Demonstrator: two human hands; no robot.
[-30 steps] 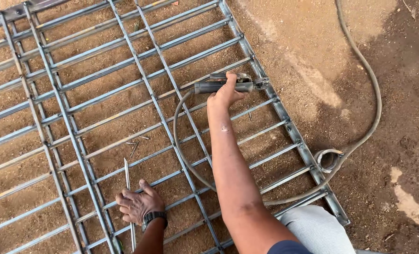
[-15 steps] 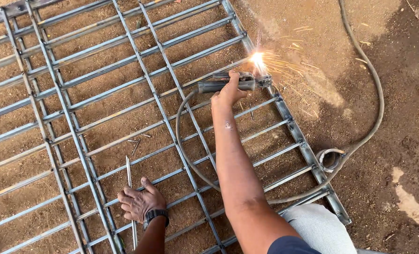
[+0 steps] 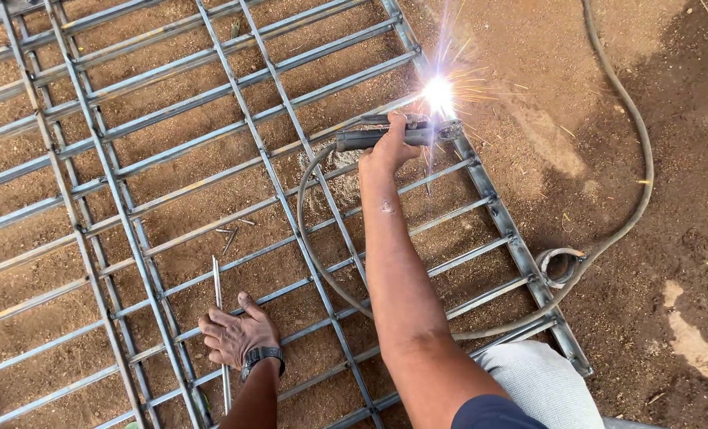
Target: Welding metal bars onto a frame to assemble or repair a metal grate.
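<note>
The big metal grate [image 3: 171,183] lies flat on the dirt ground [image 3: 656,95] and runs off the frame at the top, left and bottom, so its full shape isn't visible. The thick grey cable [image 3: 636,151] leaves the frame at the top right too, loops round near the grate's right edge, and its lower stretch passes behind the right forearm. The bright glare [image 3: 438,94] at the grate's right rail washes out the tip of the tool, so the exact contact spot is hard to make out.

Compared with half a second back, the glare is bigger and brighter with sparks flying upward; a second ago there was no spark at all. Both hands sit in much the same places.

The right hand [image 3: 386,147] is curled tight around the dark handle of the welding holder [image 3: 394,133], which lies across the bars with its tip just beside the glare. The left hand [image 3: 235,334], wearing a black wristwatch [image 3: 260,357], is spread flat, fingers open, pressing on the bars over a thin loose rod [image 3: 219,318]; whether it pins the rod I can't tell.
</note>
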